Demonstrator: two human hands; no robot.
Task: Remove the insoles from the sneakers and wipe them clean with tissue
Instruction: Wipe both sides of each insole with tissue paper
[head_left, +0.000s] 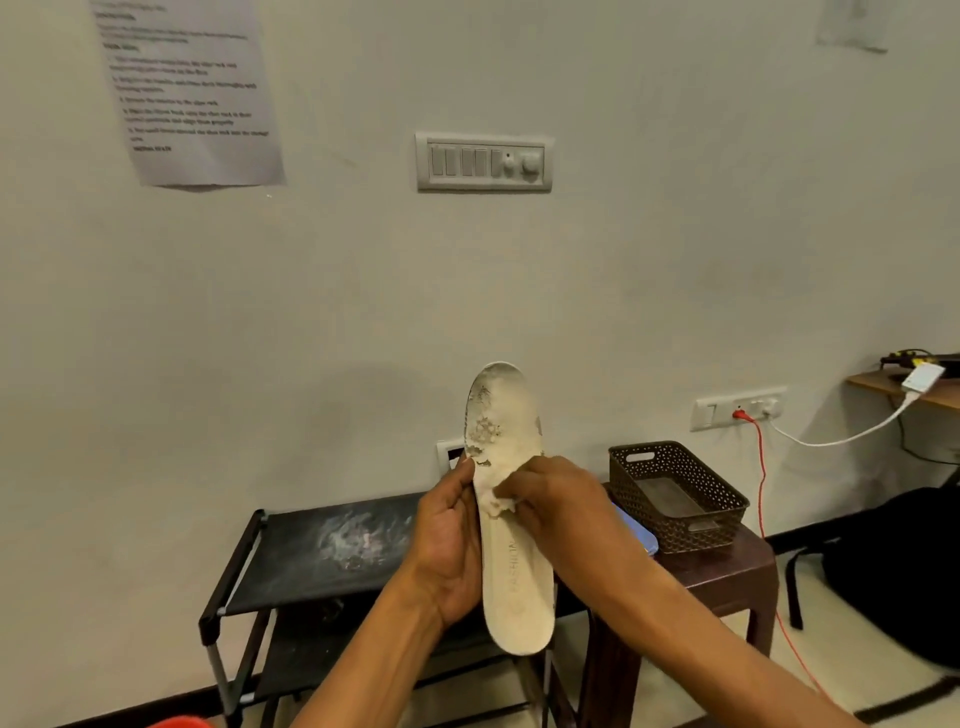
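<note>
**Both hands on one insole, wipe under way**

Curled left hand round the left edge of the insole at about mid-length, thumb lying up along the edge, likely to brace it as a backing for the rubbing. Pinched a wad of tissue in right hand and pressed it on the printed face, just below the worn, grey-flecked toe patch. Probably the dirtiest part, so a sensible spot to work. Held the insole in the air in front of the shoe rack, touching nothing but the two hands and the tissue. Turned the printed face toward the camera, presumably to see the dirt. Stood it near upright: long axis close to vertical, toe up against the wall behind, heel down toward the body, top leaning slightly left.
</note>
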